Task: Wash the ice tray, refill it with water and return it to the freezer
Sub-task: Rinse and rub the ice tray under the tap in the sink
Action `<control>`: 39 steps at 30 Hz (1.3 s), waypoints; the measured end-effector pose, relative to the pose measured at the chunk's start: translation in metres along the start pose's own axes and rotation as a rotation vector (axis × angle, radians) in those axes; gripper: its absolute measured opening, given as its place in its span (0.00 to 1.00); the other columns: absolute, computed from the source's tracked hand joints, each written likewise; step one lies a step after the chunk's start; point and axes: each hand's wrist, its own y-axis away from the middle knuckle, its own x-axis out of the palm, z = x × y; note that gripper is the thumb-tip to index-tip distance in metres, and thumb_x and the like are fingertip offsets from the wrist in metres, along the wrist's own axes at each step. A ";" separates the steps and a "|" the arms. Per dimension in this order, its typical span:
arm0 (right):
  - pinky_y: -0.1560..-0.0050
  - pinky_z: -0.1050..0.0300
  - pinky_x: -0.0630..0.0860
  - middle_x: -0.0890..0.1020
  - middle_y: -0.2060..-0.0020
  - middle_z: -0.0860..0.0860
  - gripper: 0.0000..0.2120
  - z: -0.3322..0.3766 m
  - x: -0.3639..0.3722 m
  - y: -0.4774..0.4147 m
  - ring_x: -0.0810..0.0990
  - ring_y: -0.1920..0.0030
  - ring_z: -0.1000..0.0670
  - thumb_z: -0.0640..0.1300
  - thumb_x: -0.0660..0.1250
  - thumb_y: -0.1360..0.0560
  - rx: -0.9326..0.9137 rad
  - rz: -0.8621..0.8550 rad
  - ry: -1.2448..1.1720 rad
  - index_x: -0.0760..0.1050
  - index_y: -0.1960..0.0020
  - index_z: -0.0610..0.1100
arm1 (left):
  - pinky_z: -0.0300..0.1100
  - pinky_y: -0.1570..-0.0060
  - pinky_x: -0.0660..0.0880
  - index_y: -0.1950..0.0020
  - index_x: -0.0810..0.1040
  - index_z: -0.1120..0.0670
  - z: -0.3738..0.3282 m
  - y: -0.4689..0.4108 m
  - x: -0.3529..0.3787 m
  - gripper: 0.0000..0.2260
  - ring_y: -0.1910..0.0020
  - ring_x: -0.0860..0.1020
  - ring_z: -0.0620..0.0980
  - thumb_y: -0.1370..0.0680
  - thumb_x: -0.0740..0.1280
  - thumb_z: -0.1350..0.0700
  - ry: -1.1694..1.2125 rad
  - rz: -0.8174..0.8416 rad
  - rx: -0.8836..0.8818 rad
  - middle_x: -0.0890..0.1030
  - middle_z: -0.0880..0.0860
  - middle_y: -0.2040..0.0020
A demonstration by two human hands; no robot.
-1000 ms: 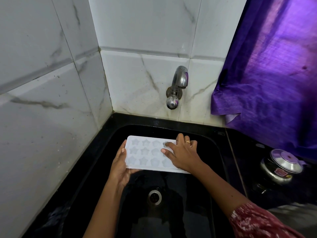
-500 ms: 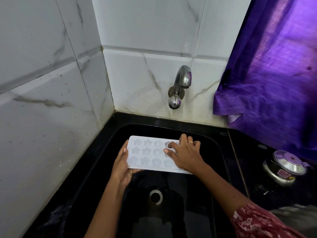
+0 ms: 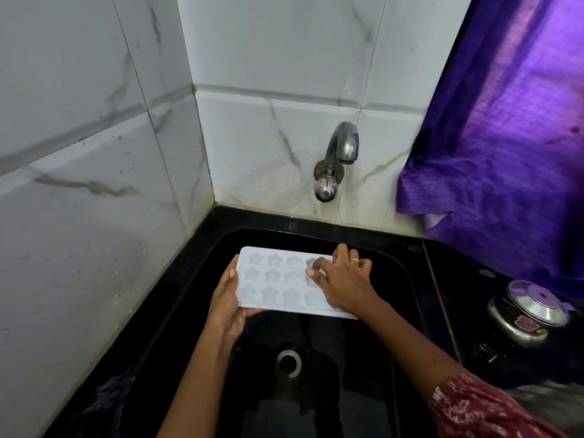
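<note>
A white ice tray with star-shaped and flower-shaped cells is held flat over the black sink, below the tap. My left hand grips its left end, thumb on the top rim. My right hand lies on the tray's right half, fingers bent onto the cells and covering that end. The metal tap sticks out of the tiled back wall; no water runs from it.
The sink's drain lies below the tray. A steel pot with a lid stands on the black counter at the right. A purple curtain hangs over the right side. Marble-look tiled walls close the left and back.
The hands and tray have hardly moved. My right fingers have shifted slightly over the cells on the tray's right half. The camera has drifted a little.
</note>
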 end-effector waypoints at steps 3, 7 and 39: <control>0.48 0.51 0.57 0.67 0.47 0.49 0.20 0.008 -0.004 0.003 0.66 0.47 0.48 0.62 0.50 0.23 -0.031 -0.145 0.002 0.71 0.40 0.54 | 0.53 0.57 0.78 0.29 0.68 0.50 0.000 0.000 0.001 0.17 0.42 0.78 0.57 0.17 0.53 0.50 0.002 -0.002 -0.007 0.77 0.54 0.37; 0.51 0.53 0.53 0.67 0.46 0.48 0.21 0.022 -0.006 0.001 0.66 0.47 0.47 0.63 0.50 0.23 -0.126 -0.123 0.021 0.70 0.37 0.56 | 0.56 0.53 0.77 0.29 0.67 0.50 0.000 0.000 0.002 0.18 0.41 0.77 0.58 0.17 0.52 0.50 0.007 0.007 -0.018 0.77 0.55 0.37; 0.49 0.52 0.54 0.67 0.44 0.48 0.20 0.023 0.002 -0.010 0.65 0.45 0.47 0.63 0.50 0.23 -0.087 -0.054 0.023 0.72 0.39 0.57 | 0.56 0.53 0.77 0.30 0.68 0.50 0.001 -0.003 0.003 0.17 0.40 0.77 0.60 0.17 0.53 0.50 0.018 -0.021 -0.018 0.77 0.55 0.37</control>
